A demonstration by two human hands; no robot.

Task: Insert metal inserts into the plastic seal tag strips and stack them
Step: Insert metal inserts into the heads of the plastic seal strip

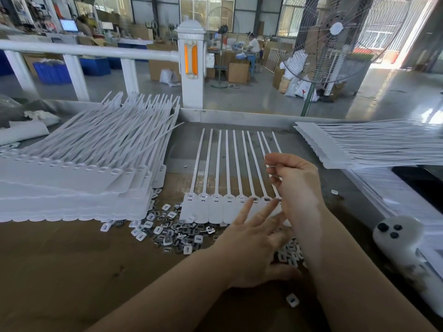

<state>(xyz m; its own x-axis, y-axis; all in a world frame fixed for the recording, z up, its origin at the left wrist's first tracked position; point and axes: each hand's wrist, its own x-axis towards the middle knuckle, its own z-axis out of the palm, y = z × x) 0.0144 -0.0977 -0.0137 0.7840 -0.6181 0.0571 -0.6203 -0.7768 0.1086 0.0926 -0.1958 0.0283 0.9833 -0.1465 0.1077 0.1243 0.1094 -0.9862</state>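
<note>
While the left hand [251,238] lies flat with straight fingers on the strip of seal tags [215,207], its fingertips touching the tag heads, the right hand [294,185] hovers over the strip's right end with fingers curled (whether it pinches an insert I cannot tell). White and joined side by side, the strip shows ten thin tails; seven slotted heads are visible. Loose metal inserts [172,233] lie scattered just before it on the brown worktable [60,271]. One stack of strips [72,183] sits left, another stack [374,147] right.
</note>
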